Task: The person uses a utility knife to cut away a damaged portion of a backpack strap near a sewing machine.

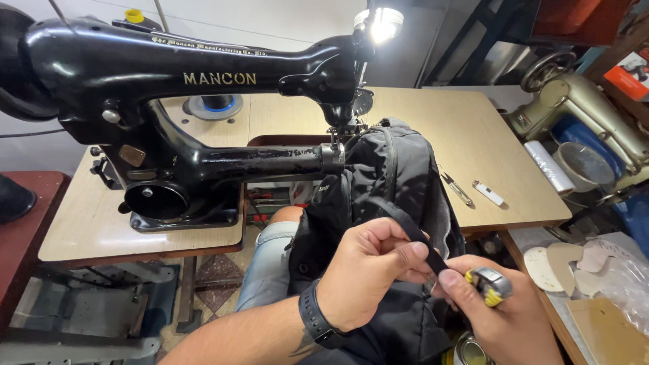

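1. Left hand – fingers curled shut in a pinch on the narrow black woven strap; thumb and forefinger close on it just short of its free end.
2. Right hand – fingers closed around a small yellow-and-silver lighter, held just beside the strap's end; whether the thumb also touches the strap cannot be told.
3. The strap's long axis runs diagonally, from the black fabric backpack at upper left down to the lower right, ending between the two hands. The left hand is on it; the right hand lies just beyond its tip.
4. The backpack hangs over the free arm of the black cast-iron sewing machine and down onto the person's lap.
5. On the pale wooden table, well apart from both hands – a small pair of thread snips and a small white flat tool.
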